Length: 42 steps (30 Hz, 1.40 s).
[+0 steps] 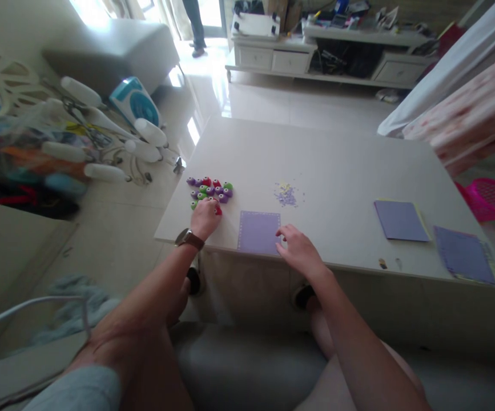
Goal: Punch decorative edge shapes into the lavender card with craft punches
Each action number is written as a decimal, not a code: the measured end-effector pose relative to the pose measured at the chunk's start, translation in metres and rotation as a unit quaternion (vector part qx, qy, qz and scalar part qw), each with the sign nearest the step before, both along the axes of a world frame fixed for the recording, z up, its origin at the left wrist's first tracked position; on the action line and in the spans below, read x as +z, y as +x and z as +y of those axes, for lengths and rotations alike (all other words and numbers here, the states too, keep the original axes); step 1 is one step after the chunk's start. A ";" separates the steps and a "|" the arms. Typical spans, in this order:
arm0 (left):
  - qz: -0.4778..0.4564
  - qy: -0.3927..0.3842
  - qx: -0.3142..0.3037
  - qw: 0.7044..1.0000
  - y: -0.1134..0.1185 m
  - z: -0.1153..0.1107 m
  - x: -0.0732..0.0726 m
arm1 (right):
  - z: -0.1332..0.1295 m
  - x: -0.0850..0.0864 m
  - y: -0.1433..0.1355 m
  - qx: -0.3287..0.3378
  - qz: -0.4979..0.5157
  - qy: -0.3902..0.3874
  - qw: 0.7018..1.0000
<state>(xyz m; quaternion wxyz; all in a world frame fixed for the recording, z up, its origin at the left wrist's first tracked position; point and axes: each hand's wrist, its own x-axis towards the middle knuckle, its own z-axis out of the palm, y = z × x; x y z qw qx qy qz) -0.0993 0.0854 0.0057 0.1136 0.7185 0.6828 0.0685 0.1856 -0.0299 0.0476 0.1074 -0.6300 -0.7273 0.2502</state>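
Note:
A cluster of small red, green and purple paper punches point(208, 190), each with a white round spot, lies on the left part of the white table. Over its near side is my left hand point(205, 218), with a watch on the wrist. Its fingers are bent together around a red paper punch point(218, 211), mostly hidden by them. A square purple paper sheet point(259, 233) lies flat at the table's front edge, with small cut-outs along its sides. By its right edge rests my right hand point(297, 246), thumb and fingers apart, holding nothing I can see.
Purple and yellow paper bits point(287, 194) are scattered behind the sheet. At right lie a stack of purple paper point(401, 220), more punched sheets point(465, 255) and two small items near the front edge. The white table point(337, 165) ends close to me. A person's leg point(193, 25) shows far back.

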 end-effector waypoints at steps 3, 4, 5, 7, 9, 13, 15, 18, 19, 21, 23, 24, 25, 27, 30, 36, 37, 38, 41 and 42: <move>0.025 0.010 0.028 0.999 0.000 0.002 0.001 | 0.001 0.002 -0.003 0.008 -0.017 -0.008 1.000; 0.030 0.019 0.034 0.999 0.001 0.003 0.002 | 0.001 0.003 -0.003 0.010 -0.021 -0.009 1.000; 0.031 0.027 0.039 0.998 0.002 0.004 0.004 | 0.001 0.004 -0.004 0.012 -0.025 -0.010 1.000; 0.023 0.033 0.042 0.998 0.004 0.009 0.008 | 0.002 0.007 -0.005 0.015 -0.030 -0.012 0.999; 0.002 0.033 0.041 0.999 0.007 0.017 0.010 | 0.002 0.009 -0.004 0.017 -0.035 -0.013 0.999; -0.030 0.042 0.017 0.999 0.018 0.033 0.007 | 0.005 0.013 -0.003 0.019 -0.043 -0.014 0.999; -0.032 0.038 -0.007 0.999 0.026 0.037 0.003 | 0.006 0.014 -0.003 0.022 -0.048 -0.019 0.998; -0.023 0.037 -0.029 0.999 0.039 0.039 -0.004 | 0.008 0.016 -0.001 0.024 -0.052 -0.026 0.998; -0.020 0.039 -0.034 0.998 0.042 0.039 -0.006 | 0.008 0.017 -0.001 0.023 -0.052 -0.026 0.998; -0.018 0.041 -0.044 0.998 0.046 0.040 -0.009 | 0.008 0.019 0.000 0.020 -0.050 -0.025 0.998; -0.017 0.036 -0.057 0.998 0.046 0.040 -0.011 | 0.007 0.021 0.002 0.021 -0.051 -0.024 0.998; -0.015 0.031 -0.063 0.997 0.045 0.041 -0.011 | 0.006 0.022 0.003 0.023 -0.052 -0.025 0.998; -0.012 0.026 -0.070 0.997 0.045 0.042 -0.011 | 0.005 0.023 0.004 0.024 -0.052 -0.026 0.998; -0.011 0.022 -0.082 0.996 0.044 0.042 -0.009 | 0.004 0.024 0.005 0.023 -0.052 -0.027 0.998; -0.044 0.043 -0.100 0.993 0.051 0.033 -0.003 | 0.002 0.026 0.007 0.017 -0.050 -0.028 0.998; -0.297 -0.042 -0.142 0.943 0.087 -0.029 0.006 | 0.005 0.021 0.008 0.002 -0.007 -0.005 1.000; -0.332 -0.065 -0.143 0.930 0.093 -0.041 0.005 | 0.005 0.020 0.008 0.003 0.006 -0.002 1.000; -0.358 -0.090 -0.153 0.917 0.098 -0.052 0.004 | 0.006 0.018 0.007 0.006 0.018 -0.002 1.000; -0.420 -0.130 -0.162 0.883 0.107 -0.074 -0.001 | 0.006 0.014 0.003 0.022 0.039 -0.010 0.999; -0.434 -0.136 -0.155 0.877 0.108 -0.077 -0.002 | 0.006 0.014 0.002 0.025 0.042 -0.013 0.999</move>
